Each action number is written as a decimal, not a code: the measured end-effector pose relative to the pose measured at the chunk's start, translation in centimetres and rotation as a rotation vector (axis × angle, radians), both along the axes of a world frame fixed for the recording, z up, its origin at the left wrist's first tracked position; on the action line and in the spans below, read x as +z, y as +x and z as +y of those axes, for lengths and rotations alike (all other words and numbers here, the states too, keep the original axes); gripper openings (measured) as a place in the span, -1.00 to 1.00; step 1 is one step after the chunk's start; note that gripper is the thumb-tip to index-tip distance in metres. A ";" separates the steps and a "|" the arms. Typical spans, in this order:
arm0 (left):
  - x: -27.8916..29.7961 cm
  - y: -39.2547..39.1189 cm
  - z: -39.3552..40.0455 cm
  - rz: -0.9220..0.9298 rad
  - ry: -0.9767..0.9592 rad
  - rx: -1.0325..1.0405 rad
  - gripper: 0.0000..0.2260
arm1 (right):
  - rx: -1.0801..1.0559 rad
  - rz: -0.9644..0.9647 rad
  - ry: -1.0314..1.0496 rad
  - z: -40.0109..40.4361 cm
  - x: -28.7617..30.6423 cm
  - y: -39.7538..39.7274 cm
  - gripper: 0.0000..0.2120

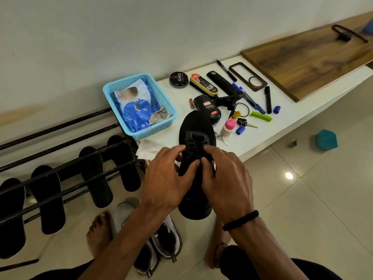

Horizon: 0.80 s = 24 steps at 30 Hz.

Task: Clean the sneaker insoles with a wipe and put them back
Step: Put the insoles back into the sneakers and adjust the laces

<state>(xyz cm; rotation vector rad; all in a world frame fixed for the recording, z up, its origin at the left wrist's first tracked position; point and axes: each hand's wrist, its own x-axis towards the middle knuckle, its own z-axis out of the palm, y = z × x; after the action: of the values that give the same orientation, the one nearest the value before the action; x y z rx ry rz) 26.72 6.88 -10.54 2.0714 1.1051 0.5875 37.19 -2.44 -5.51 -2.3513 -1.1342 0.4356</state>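
A black sneaker (196,158) is held with its toe resting on the near edge of the white counter (262,126) and its heel hanging over the floor. The left hand (167,178) and the right hand (226,182) are both placed over the laced throat. The fingers (193,164) of both hands are curled and appear to be pinching the laces or tongue at the middle of the shoe; exactly what is pinched cannot be told against the black fabric.

Four dark insoles (94,176) are seen laid across the bars of the black shoe rack (60,164) at the left, well apart from the sneaker. A crumpled wipe (149,148) lies on the counter just left of the sneaker, near the blue basket (167,110) holding the wipe pack (135,110). A pair of grey sneakers (161,243) stands on the floor below the hands.

The step in hand is judged to be the loosening of the laces and opening of the throat. It is best done with the laces slackened evenly from the lower eyelets upward and the tongue drawn well forward, so that the opening is widened fully. The toe should be kept braced on the counter. A narrow opening is likely to cause an insole to fold or crease at the toe.
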 end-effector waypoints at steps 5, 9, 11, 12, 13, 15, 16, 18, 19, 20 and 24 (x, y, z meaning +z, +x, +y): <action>0.9 0.7 0.1 -0.303 -0.382 0.058 -0.81 | -0.188 0.192 0.378 0.3 0.1 0.8 -0.81; 0.8 1.0 0.6 -0.586 -0.656 0.236 -0.92 | -0.485 0.698 0.593 0.1 0.0 2.0 -0.86; 0.8 1.1 0.6 -0.705 -0.844 0.288 -0.92 | -0.679 1.029 0.685 -0.1 -0.1 2.2 -0.84; 0.8 1.1 0.7 -0.725 -0.889 0.298 -0.91 | -0.740 1.124 0.713 -0.1 -0.3 2.2 -0.82; 0.8 1.0 0.7 -0.741 -0.925 0.305 -0.91 | -0.777 1.184 0.741 -0.1 -0.5 2.2 -0.80; 1.0 0.9 0.8 -0.769 -0.980 0.312 -0.91 | -0.799 1.208 0.797 -0.1 -0.8 2.0 -0.79; 1.0 0.8 0.9 -0.773 -1.001 0.308 -0.91 | -0.793 1.184 0.815 -0.1 -0.8 2.0 -0.79; 1.3 0.5 1.0 -0.758 -0.996 0.288 -0.90 | -0.761 1.104 0.844 -0.1 -0.5 1.9 -0.81; 1.5 0.4 1.1 -0.747 -0.970 0.279 -0.89 | -0.731 1.054 0.864 0.0 -0.1 2.0 -0.81; 1.8 0.3 1.2 -0.736 -0.937 0.278 -0.88 | -0.696 0.986 0.883 0.0 0.3 2.1 -0.82; 4.6 -0.8 1.8 -0.654 -0.647 0.255 -0.89 | -0.543 0.639 0.962 -0.2 3.1 2.7 -0.85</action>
<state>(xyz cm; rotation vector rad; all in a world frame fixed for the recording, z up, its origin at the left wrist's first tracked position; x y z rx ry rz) 25.96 8.67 -5.96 1.0764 0.9856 0.8210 39.88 -2.63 -2.44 -1.3987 -0.2499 0.2982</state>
